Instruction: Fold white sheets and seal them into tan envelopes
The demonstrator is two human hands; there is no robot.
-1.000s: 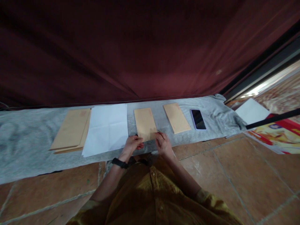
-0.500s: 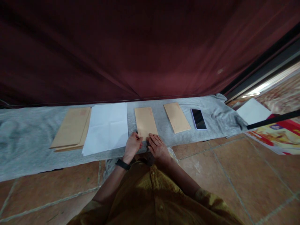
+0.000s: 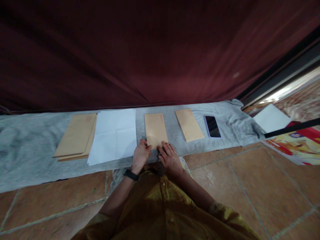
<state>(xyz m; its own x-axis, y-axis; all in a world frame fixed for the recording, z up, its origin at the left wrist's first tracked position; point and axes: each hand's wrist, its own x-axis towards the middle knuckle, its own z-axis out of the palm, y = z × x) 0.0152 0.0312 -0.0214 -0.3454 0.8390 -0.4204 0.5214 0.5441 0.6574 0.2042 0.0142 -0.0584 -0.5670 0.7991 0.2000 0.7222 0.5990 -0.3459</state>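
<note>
A tan paper envelope (image 3: 156, 128) with small red print lies flat on the grey cloth in front of me. At its near left corner, my left hand (image 3: 141, 154) has thumb and bent fingers closed on the edge. My right hand (image 3: 171, 158) rests at the near right corner, fingers stretched out and slightly apart, tips on the envelope's lower edge. A second tan envelope (image 3: 189, 125) lies to the right, apart from both hands. To the left, white paper sheets (image 3: 115, 135) with faint fold creases lie close to my left hand.
Overlapping tan envelopes (image 3: 76, 135) lie left of the sheets. A phone (image 3: 212, 127) lies to the right on the grey cloth (image 3: 27, 143). A dark red curtain (image 3: 150, 56) hangs behind. A colourful box (image 3: 297, 143) stands at the far right, above the tiled floor (image 3: 225, 186).
The middle envelope has straightened slightly, its far end a little to the right. My right hand has shifted slightly right, and my left hand slightly left.
</note>
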